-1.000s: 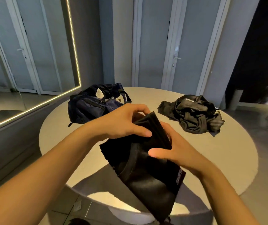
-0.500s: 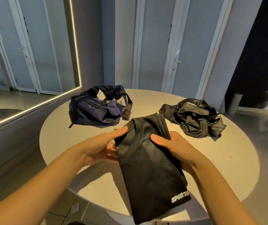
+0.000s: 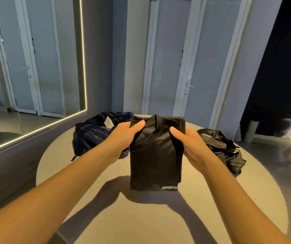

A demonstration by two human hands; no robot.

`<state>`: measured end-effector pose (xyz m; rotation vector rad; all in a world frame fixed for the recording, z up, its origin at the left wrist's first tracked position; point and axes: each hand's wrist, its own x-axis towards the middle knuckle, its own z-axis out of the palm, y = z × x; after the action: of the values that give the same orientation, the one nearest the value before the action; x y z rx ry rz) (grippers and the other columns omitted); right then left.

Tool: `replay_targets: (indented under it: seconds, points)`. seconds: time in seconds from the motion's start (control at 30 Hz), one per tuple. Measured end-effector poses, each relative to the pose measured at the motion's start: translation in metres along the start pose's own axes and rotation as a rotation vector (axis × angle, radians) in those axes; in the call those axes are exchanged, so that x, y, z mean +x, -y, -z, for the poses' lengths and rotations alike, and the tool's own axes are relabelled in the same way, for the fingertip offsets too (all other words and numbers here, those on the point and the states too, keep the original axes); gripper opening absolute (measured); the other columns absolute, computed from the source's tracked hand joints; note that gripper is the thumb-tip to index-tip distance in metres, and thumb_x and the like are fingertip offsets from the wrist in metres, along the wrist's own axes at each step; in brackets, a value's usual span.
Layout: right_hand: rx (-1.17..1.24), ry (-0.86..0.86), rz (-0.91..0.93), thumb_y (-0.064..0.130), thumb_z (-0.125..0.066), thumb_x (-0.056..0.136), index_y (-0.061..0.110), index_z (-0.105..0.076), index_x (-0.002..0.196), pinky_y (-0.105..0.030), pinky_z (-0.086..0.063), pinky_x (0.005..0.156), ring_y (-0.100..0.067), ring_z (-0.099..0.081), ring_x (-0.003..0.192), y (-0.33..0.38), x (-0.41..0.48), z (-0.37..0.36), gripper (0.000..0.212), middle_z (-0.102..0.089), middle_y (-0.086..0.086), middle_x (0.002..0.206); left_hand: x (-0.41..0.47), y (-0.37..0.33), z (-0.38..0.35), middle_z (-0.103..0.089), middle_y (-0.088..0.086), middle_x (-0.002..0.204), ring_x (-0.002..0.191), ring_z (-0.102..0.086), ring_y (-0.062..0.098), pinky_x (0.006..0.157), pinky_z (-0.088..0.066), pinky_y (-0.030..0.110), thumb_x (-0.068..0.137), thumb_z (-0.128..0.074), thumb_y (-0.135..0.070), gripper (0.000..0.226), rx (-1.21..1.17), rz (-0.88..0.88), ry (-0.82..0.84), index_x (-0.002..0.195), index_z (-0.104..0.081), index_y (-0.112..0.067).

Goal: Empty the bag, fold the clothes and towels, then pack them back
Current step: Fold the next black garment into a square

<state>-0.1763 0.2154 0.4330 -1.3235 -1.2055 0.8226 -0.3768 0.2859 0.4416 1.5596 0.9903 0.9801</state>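
Both hands pinch the folded shirt (image 3: 155,166) at its collar end. The left hand (image 3: 123,136) has the left edge and the right hand (image 3: 190,147) the right edge. Each thumb lies across the front, and the other fingers are hidden behind the cloth. The shirt hangs upright over the middle of the table (image 3: 158,219), between the bag (image 3: 91,136) at far left and the pile (image 3: 224,150) at far right. I cannot tell whether its near edge touches the tabletop.

The biggest risk, as I judge it, is the fold coming apart. Only the top is held, so the stacked layers showing along the right edge could splay or slip if the shirt swings. The bag looks slumped and its mouth collapsed. With both hands busy, pushing the shirt in could crumple it or snag a strap. The pile lies just beside the right wrist, so a sideways sweep could drag it toward the table's rim.

The table is round, pale, smooth and matte. The bag is dark navy and soft, a shapeless heap of thin synthetic-looking cloth. The pile is black, crumpled and faintly glossy. The shirt is black with a slight sheen, folded into a narrow rectangle, with a curved collar (image 3: 146,147). The smallest details are a white label (image 3: 108,123) on the bag and a white print (image 3: 169,187) at the shirt's near right corner.
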Motion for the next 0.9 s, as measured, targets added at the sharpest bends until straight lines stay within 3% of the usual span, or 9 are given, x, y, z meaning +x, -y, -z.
replay_targets:
  seconds: [0.1,0.17,0.3,0.43,0.57,0.67,0.77,0.9]
  points:
    - [-0.022,0.001,0.076,0.037,-0.054,0.103,0.021,-0.065,0.124,-0.041,-0.052,0.099,-0.018,-0.069,0.109,0.000,-0.003,0.006,0.029,-0.075,0.004,0.113,-0.003,-0.006,0.002,-0.076,-0.009,0.096,0.090,-0.071,0.005,0.074,-0.056,0.021,0.106,-0.050,-0.040,0.022,0.110,-0.212,0.005,0.106,-0.069,-0.028]
    - [-0.027,0.005,0.111,0.032,-0.054,0.103,0.023,-0.064,0.128,-0.036,-0.052,0.099,-0.014,-0.067,0.112,-0.013,-0.015,0.007,0.028,-0.074,0.005,0.117,-0.016,0.002,0.003,-0.074,-0.013,0.089,0.084,-0.070,-0.001,0.069,-0.053,0.014,0.107,-0.050,-0.031,0.019,0.148,-0.285,0.044,0.103,-0.068,-0.027]
    - [-0.080,0.078,0.102,0.022,-0.055,0.103,0.029,-0.063,0.131,-0.019,-0.049,0.089,-0.002,-0.065,0.111,-0.059,-0.062,0.006,0.030,-0.072,0.015,0.121,-0.048,0.048,0.006,-0.075,0.002,0.105,0.102,-0.071,0.016,0.097,-0.056,0.040,0.106,-0.053,-0.025,0.021,0.201,-0.299,0.186,0.113,-0.070,-0.017]
    - [-0.081,0.204,0.014,0.014,-0.055,0.102,0.034,-0.062,0.129,-0.017,-0.053,0.090,-0.003,-0.064,0.117,-0.094,-0.106,0.005,0.034,-0.071,0.017,0.124,-0.082,0.076,0.011,-0.075,0.000,0.112,0.109,-0.069,0.014,0.097,-0.056,0.032,0.106,-0.052,-0.023,0.025,0.192,-0.194,0.338,0.122,-0.069,-0.015]
    - [-0.093,0.312,-0.067,0.028,-0.054,0.105,0.037,-0.055,0.143,-0.051,-0.044,0.111,-0.022,-0.057,0.131,-0.117,-0.132,-0.002,0.038,-0.063,0.004,0.139,-0.105,0.103,0.016,-0.074,0.000,0.106,0.104,-0.069,0.015,0.086,-0.056,0.028,0.106,-0.050,-0.022,0.024,0.207,-0.178,0.376,0.115,-0.070,-0.015]
    - [-0.116,0.324,-0.068,0.033,-0.051,0.106,0.039,-0.054,0.143,-0.054,-0.044,0.110,-0.022,-0.058,0.130,-0.123,-0.138,-0.004,0.038,-0.063,0.005,0.139,-0.113,0.118,0.016,-0.075,-0.004,0.107,0.105,-0.069,0.011,0.084,-0.054,0.021,0.106,-0.049,-0.022,0.025,0.170,-0.158,0.353,0.117,-0.070,-0.017]
    - [-0.236,0.268,0.022,0.027,-0.046,0.108,0.041,-0.055,0.140,-0.042,-0.049,0.108,-0.006,-0.060,0.124,-0.119,-0.136,-0.011,0.035,-0.065,0.018,0.132,-0.112,0.128,0.013,-0.075,0.000,0.103,0.100,-0.070,0.015,0.085,-0.056,0.033,0.106,-0.049,-0.026,0.024,0.169,-0.160,0.246,0.111,-0.071,-0.017]
    - [-0.282,0.195,0.038,0.038,-0.051,0.106,0.036,-0.060,0.131,-0.039,-0.052,0.101,-0.014,-0.063,0.121,-0.121,-0.123,-0.021,0.028,-0.068,0.014,0.126,-0.105,0.136,0.001,-0.073,-0.002,0.095,0.091,-0.068,0.010,0.082,-0.053,0.038,0.108,-0.047,-0.029,0.026,0.235,-0.151,0.055,0.102,-0.070,-0.017]
